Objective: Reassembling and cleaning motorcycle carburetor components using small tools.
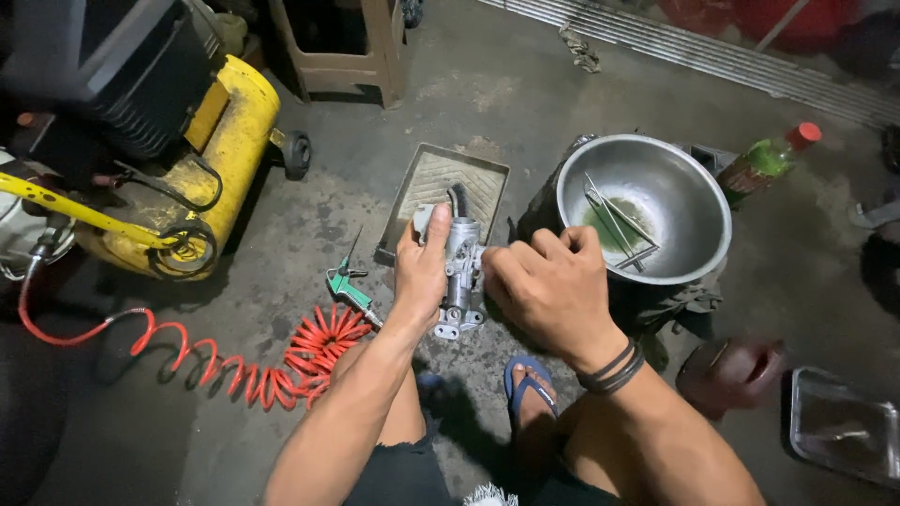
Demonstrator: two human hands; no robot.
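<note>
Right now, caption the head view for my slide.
Both hands, left hand and right hand, hold a grey metal carburetor over a concrete floor, beside a steel bowl.

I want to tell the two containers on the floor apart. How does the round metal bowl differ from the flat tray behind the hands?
The metal bowl is round, deep and shiny; the tray is rectangular, shallow and dull grey. The bowl holds thin metal rods and a greenish residue; the tray has a ribbed floor and looks nearly bare. The bowl sits to the right of the right hand, the tray beyond the left hand. Both lie open-side up on the concrete floor.
</note>
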